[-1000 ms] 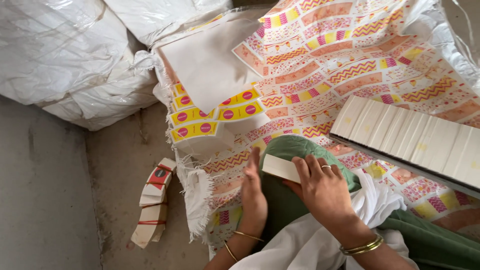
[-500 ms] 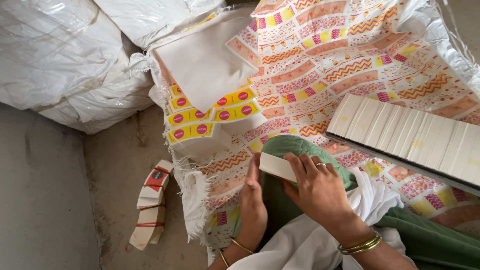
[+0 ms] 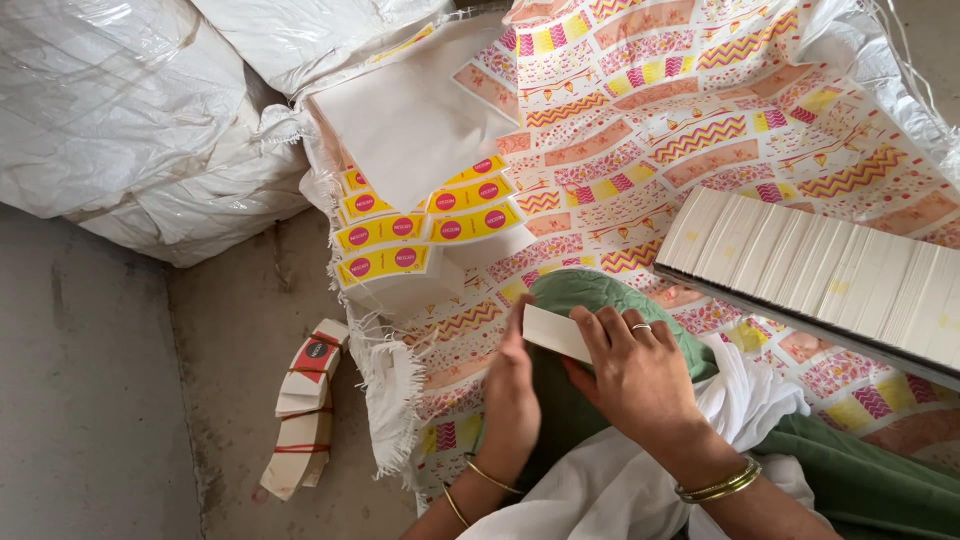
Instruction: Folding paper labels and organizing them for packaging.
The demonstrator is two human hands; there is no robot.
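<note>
Seen from the head camera, both hands grip a small stack of white cards (image 3: 556, 333) over a green-clad knee (image 3: 590, 300): the right hand (image 3: 640, 375) curls its fingers over the stack's top edge, the left hand (image 3: 512, 385) presses flat against its near end. Compared with half a second earlier, the hands and stack sit in almost the same spot on the knee, the grip unchanged. Just right of the stack lies a long row of white cards (image 3: 820, 270) on patterned printed sheets (image 3: 640, 130); left of it, on the floor (image 3: 100, 400), rests a banded bundle (image 3: 305, 405).
</note>
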